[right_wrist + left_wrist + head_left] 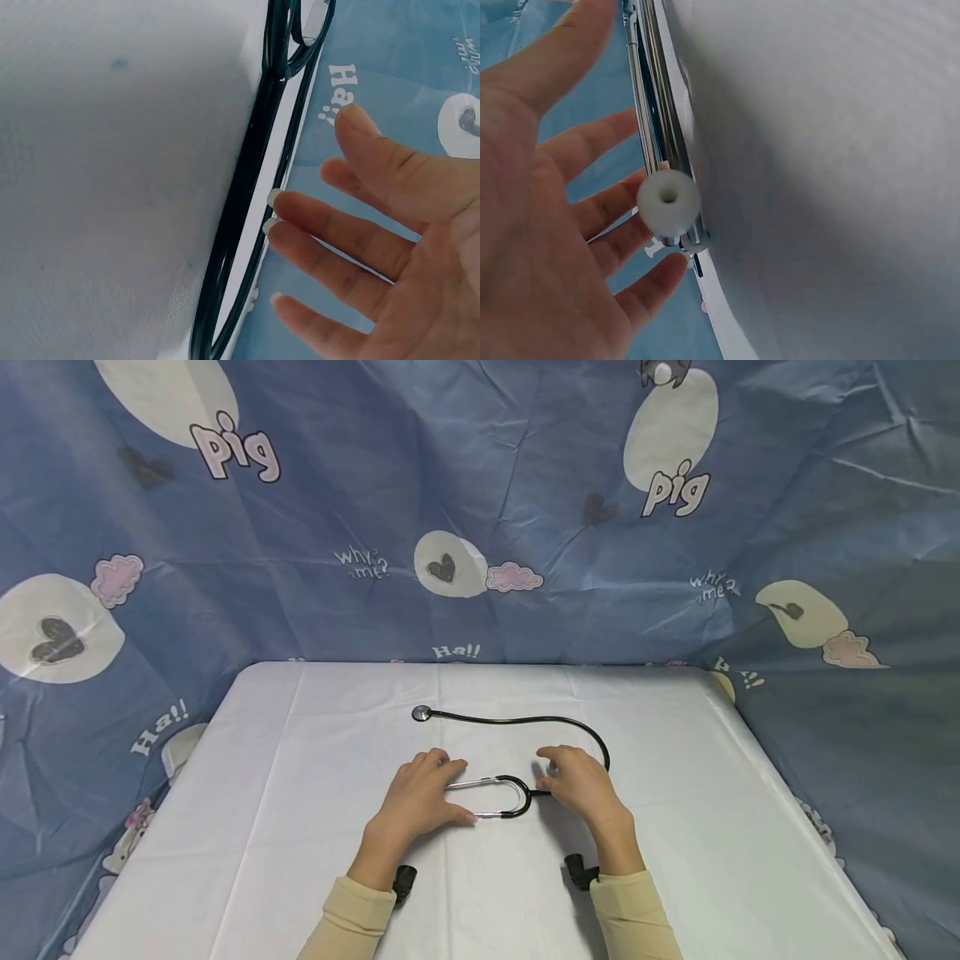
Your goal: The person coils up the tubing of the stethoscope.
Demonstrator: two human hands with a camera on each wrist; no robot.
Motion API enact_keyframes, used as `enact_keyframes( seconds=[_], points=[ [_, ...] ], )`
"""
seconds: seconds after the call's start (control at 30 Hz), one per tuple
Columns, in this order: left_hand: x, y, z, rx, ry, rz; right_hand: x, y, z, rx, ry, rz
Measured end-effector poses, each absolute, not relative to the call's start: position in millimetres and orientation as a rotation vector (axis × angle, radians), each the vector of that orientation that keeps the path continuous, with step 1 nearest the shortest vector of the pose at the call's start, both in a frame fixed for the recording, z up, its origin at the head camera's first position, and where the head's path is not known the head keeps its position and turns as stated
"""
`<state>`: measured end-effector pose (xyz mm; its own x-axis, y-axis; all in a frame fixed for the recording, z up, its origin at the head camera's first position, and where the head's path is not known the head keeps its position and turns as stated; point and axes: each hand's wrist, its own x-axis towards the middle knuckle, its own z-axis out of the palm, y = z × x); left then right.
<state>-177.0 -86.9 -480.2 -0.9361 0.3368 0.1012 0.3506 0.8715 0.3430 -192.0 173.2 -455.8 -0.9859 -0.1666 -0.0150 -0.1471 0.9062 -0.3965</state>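
A stethoscope lies on the white-covered table, its black tube [517,721] curving round the right side to a round chest piece [422,713] at the back. My left hand [423,793] hovers over the ear-tip end, thumb and fingers spread around the silver ear tubes [487,815]. In the left wrist view a white ear tip [651,208] sits in front of the spread fingers. My right hand [585,785] is above the tube near the black Y-joint [530,792], fingers loosely bent. The right wrist view has these fingers [337,232] apart from one another, beside the black tube [241,195].
The white tablecloth [300,860] spreads around the stethoscope. Behind the table and at its sides hangs a blue printed cloth [337,627]. Small black devices sit at both wrists, one by the left cuff [404,883] and one by the right cuff [581,872].
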Motion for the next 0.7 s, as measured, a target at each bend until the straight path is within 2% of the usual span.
enact_keyframes(
  seconds=[0.7],
  points=[
    [-173.9,-85.8,-479.5,-0.567,-3.022,-0.522,-194.4,172.0,-463.4,-0.282,2.952,-0.612]
  ],
)
